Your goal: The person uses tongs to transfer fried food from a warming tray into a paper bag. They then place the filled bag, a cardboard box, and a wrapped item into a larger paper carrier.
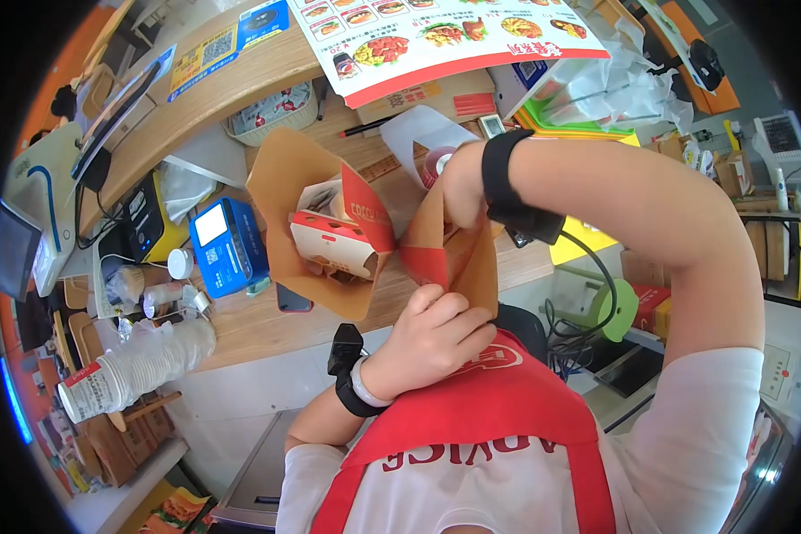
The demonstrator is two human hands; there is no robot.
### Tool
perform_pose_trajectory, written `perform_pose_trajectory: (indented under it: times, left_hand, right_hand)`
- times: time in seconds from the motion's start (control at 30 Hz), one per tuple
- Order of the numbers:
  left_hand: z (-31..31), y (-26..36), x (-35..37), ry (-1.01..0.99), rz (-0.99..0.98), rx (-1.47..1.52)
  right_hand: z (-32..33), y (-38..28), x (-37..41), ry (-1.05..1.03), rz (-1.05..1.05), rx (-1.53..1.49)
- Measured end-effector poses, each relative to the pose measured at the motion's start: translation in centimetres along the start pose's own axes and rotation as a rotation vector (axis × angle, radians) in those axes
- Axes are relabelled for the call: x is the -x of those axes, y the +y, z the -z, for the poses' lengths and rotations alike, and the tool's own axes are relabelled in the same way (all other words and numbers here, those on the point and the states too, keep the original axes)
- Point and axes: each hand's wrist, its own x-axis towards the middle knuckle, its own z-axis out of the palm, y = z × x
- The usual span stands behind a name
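Observation:
A brown and red paper takeaway bag (pixel 467 267) stands open near the counter's front edge, close to my red apron. My left hand (pixel 440 334) is closed on its near rim, fingers curled over the paper. From above, my right hand (pixel 463 191) reaches down into the bag's mouth. Its fingers are hidden inside, so what they touch does not show. Just left stands a second open paper bag (pixel 276 178), also brown and red. Inside it sits a white and red food box (pixel 329 242) with wrapped items beside it that I cannot make out.
A blue payment device (pixel 227 247) and a phone (pixel 295 298) lie left of the bags. Stacked paper cups (pixel 142 369) lie farther left. A menu board (pixel 454 40) overhangs the back of the counter, near a basket (pixel 276 116). Cables (pixel 596 294) hang at right.

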Motion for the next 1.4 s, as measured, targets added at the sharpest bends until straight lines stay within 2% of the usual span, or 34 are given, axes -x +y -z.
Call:
perform_pose_trajectory:
  times: [0.03, 0.1, 0.13, 0.2, 0.23, 0.33, 0.4, 0.47, 0.5, 0.53, 0.6, 0.63, 0.8, 0.93, 0.97, 1.0, 1.07, 1.1, 1.13, 1.2, 1.3, 1.4]
  left_hand:
    - [-0.1, 0.0, -0.2, -0.014, -0.005, -0.025]
    - [-0.2, 0.3, -0.8, 0.0, 0.047, -0.139]
    - [-0.2, 0.5, -1.0, 0.014, 0.104, -0.255]
    - [-0.1, 0.4, -0.7, -0.021, 0.122, -0.265]
    - [-0.1, 0.4, -0.6, -0.053, 0.142, -0.278]
    - [-0.4, 0.1, -0.8, 0.022, 0.129, -0.238]
    - [-0.3, -0.2, -0.9, -0.008, 0.099, -0.185]
    - [-0.4, -0.3, -1.1, -0.039, 0.068, -0.131]
    - [-0.6, -0.3, -1.1, -0.031, 0.033, -0.106]
    - [-0.7, -0.4, -1.1, -0.023, 0.0, -0.081]
    - [-0.6, -0.7, -0.6, -0.046, -0.019, -0.068]
    - [-0.5, -0.9, -0.4, -0.064, -0.034, -0.056]
    - [0.3, -0.9, 0.1, -0.05, -0.001, -0.092]
    - [0.5, -1.3, 0.4, 0.017, 0.055, -0.109]
    - [0.6, -1.3, 0.3, 0.019, 0.053, -0.101]
    - [0.6, -1.4, 0.3, 0.021, 0.053, -0.1]
    - [0.6, -1.5, 0.2, 0.024, 0.055, -0.103]
    - [0.6, -1.6, 0.2, 0.025, 0.055, -0.103]
    - [0.6, -1.7, 0.1, 0.021, 0.052, -0.098]
    - [0.7, -1.8, 0.0, 0.012, 0.047, -0.088]
    - [0.6, -1.8, -0.1, 0.012, 0.04, -0.086]
    - [0.7, -1.9, -0.1, 0.002, 0.039, -0.081]
  right_hand:
    - [-0.7, -1.0, 0.0, 0.122, -0.07, 0.118]
    - [-2.0, -2.5, 0.1, 0.153, -0.052, 0.218]
    - [-3.4, -2.3, -0.6, 0.098, -0.081, 0.211]
    - [-5.0, -2.4, -0.8, -0.011, -0.141, 0.199]
    - [-5.5, -2.9, -1.3, -0.219, -0.31, 0.345]
    - [-6.3, -3.8, 1.7, -0.148, -0.273, 0.455]
    - [-7.3, -3.8, 0.0, -0.173, -0.268, 0.438]
    - [-7.2, -4.8, -0.4, -0.147, -0.108, 0.333]
    - [-5.8, -5.2, 3.3, 0.232, 0.082, 0.293]
    - [-5.0, -5.4, 3.1, 0.113, 0.127, 0.4]
    - [-3.8, -6.0, 1.5, -0.127, -0.021, 0.542]
    - [-3.6, -5.6, 0.7, -0.143, -0.055, 0.513]
    - [-3.8, -2.2, -0.2, 0.188, -0.076, 0.034]
    - [-5.0, -0.2, -2.0, 0.425, -0.185, -0.254]
    - [-5.5, 0.3, -1.7, 0.675, -0.071, -0.351]
    - [-5.5, 0.0, -2.4, 0.674, -0.073, -0.35]
    - [-3.8, -2.2, -2.3, -0.062, -0.357, 0.378]
    - [-5.1, -1.9, -3.9, 0.271, -0.18, 0.33]
    - [-6.3, -1.7, -5.6, 0.271, -0.179, 0.329]
    - [-6.6, -3.3, -5.2, 0.519, 0.012, 0.336]
    - [-5.2, -3.5, -4.8, 0.468, 0.131, 0.328]
    - [-5.4, -2.3, -5.1, 0.492, 0.158, 0.163]
